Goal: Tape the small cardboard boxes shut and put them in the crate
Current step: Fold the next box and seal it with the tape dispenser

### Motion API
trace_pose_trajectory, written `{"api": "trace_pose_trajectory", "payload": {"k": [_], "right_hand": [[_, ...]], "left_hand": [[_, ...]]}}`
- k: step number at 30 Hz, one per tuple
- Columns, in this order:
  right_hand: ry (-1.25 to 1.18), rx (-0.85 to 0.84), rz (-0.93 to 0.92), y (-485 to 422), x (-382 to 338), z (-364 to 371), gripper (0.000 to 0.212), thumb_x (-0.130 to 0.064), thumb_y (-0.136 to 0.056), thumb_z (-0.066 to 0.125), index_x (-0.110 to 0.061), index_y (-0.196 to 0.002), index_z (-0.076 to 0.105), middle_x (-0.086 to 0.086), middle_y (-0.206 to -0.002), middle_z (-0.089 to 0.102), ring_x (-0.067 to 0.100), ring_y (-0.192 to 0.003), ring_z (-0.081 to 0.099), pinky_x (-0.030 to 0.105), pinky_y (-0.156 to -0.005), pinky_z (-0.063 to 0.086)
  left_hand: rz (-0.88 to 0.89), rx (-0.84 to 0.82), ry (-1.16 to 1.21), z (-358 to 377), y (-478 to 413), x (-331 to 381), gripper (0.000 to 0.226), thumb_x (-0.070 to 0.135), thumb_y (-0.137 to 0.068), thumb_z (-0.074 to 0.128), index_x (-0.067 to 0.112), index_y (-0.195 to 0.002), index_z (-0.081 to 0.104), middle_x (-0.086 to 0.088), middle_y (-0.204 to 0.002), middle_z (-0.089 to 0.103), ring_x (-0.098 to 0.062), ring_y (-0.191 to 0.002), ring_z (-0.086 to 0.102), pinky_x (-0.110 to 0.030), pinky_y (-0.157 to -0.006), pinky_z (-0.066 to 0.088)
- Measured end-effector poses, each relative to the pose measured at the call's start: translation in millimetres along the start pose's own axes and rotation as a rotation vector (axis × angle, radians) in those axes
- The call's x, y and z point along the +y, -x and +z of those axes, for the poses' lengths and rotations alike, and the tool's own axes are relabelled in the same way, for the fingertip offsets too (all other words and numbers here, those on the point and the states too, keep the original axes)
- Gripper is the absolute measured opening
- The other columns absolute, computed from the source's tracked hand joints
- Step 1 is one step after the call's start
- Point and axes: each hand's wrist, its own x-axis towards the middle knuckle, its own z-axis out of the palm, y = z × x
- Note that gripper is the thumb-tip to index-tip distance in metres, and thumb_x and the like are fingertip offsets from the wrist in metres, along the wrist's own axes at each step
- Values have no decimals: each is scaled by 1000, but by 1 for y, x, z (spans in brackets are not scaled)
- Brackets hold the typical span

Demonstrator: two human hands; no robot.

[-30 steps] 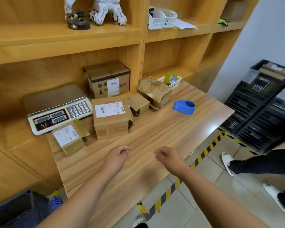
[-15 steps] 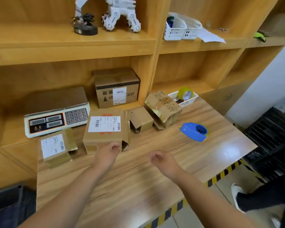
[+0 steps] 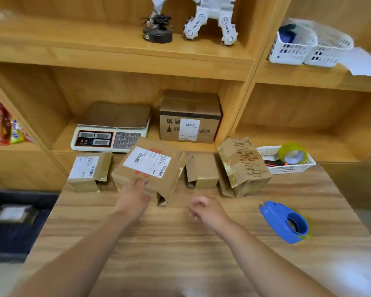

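Note:
Several small cardboard boxes stand at the back of the wooden table (image 3: 180,249). My left hand (image 3: 135,195) grips the near corner of the labelled box (image 3: 150,168), which is tilted with its far end raised. To its left sits a smaller labelled box (image 3: 87,171). To its right is a plain box with an open flap (image 3: 201,171), then a taped printed box (image 3: 244,166). My right hand (image 3: 204,207) hovers over the table with loosely curled fingers, holding nothing. A blue tape dispenser (image 3: 286,221) lies on the table to the right.
A weighing scale (image 3: 111,133) and a larger box (image 3: 190,118) sit in the shelf bay behind. A white basket (image 3: 287,168) holds a roll of tape (image 3: 292,152). A dark crate (image 3: 13,221) stands on the floor at the left. Robot models and white baskets fill the upper shelf.
My left hand has reached forward from the table's middle and taken hold of the labelled box, which is now tilted and turned. The view has swung left and closer to the shelf.

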Motion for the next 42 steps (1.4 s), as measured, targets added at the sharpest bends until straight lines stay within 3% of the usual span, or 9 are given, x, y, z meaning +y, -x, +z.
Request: {"api": "trace_pose_trajectory", "payload": {"k": [4, 9, 18, 24, 28, 31, 33, 36, 42], "right_hand": [[40, -94, -24, -28, 14, -19, 20, -5, -91, 53, -19, -83, 64, 3, -76, 65, 15, -74, 60, 24, -66, 47], [104, -194, 0, -55, 20, -17, 20, -2, -88, 51, -17, -81, 62, 3, -72, 64, 17, -72, 57, 23, -60, 42], [62, -182, 85, -88, 10, 13, 13, -2, -84, 55, -10, -92, 60, 4, -74, 59, 18, -62, 49, 27, -54, 38], [109, -112, 69, -104, -2, 27, 7, -17, -90, 58, -12, -92, 53, 0, -74, 52, 12, -64, 47, 24, -57, 35], [47, -100, 76, -108, -9, 39, 23, -23, -92, 59, -9, -111, 59, 0, -88, 65, 6, -71, 58, 18, -60, 43], [-9, -82, 78, -109, -12, 49, 34, -25, -92, 61, -7, -120, 56, -4, -86, 67, -1, -66, 61, 11, -54, 45], [-47, -75, 84, -108, -14, 53, 42, -29, -90, 64, -9, -125, 55, -4, -95, 69, 2, -76, 65, 12, -60, 47], [-15, -57, 96, -102, -19, 55, 48, -38, -87, 66, -14, -128, 55, -3, -110, 68, 11, -96, 65, 17, -70, 47], [-114, -45, 217, -84, -19, 54, 43, -36, -87, 67, -16, -122, 50, 5, -115, 63, 6, -70, 54, 12, -35, 37]], "left_hand": [[-80, 18, -210, 18, -10, -3, 82, 23, -89, 55, 20, -153, 4, 0, -161, 2, -20, -147, -1, -39, -118, 14], [-116, -19, -273, 25, -10, 1, 88, 26, -89, 53, 20, -153, -6, 0, -160, -9, -17, -147, -7, -39, -119, 6], [-68, 54, -372, 27, 3, 9, 75, 27, -88, 51, 26, -151, 11, 0, -157, 16, -20, -143, 12, -34, -115, 17], [-125, 204, -159, 1, -14, -9, 52, 23, -90, 51, 26, -140, 41, 1, -141, 41, -21, -129, 31, -32, -103, 29], [-342, 180, 21, -20, -33, -27, 59, 23, -90, 55, 10, -143, 31, -11, -146, 34, -31, -129, 32, -38, -104, 28], [-419, 86, 231, -24, -44, -37, 41, 23, -90, 55, 11, -127, 41, -13, -124, 53, -29, -100, 50, -36, -79, 41], [-421, 73, 314, -22, -46, -42, 30, 22, -88, 56, 13, -115, 47, -9, -109, 61, -25, -86, 54, -34, -70, 42], [-423, 73, 323, -19, -44, -48, 30, 26, -86, 57, 14, -113, 52, -6, -106, 60, -26, -89, 57, -36, -73, 47], [-456, -13, 242, -12, -22, -53, 39, 42, -88, 51, 21, -121, 52, -6, -108, 55, -27, -94, 57, -34, -76, 45]]}}
